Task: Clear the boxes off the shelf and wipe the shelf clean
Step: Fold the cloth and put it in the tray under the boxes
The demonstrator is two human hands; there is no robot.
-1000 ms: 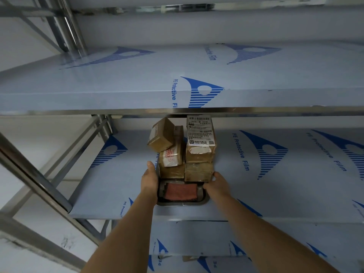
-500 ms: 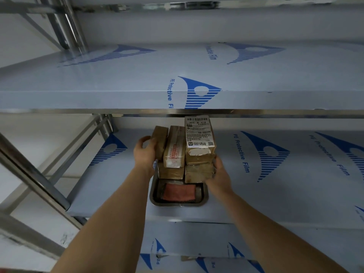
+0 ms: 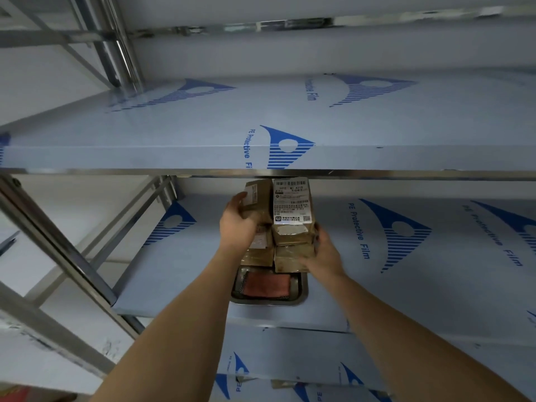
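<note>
The boxes (image 3: pixel 278 227) are not yet off the shelf (image 3: pixel 406 285). Left hand (image 3: pixel 236 224) and right hand (image 3: pixel 324 253) curl fingers round the stack's sides; below the fingers, a cloth (image 3: pixel 266 287) waits, wiping undone

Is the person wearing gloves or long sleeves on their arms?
No. Both arms are bare from the bottom edge of the picture up to the wrists, with no sleeves showing. The left hand and right hand have no gloves, and no watch, ring or bracelet shows.
</note>
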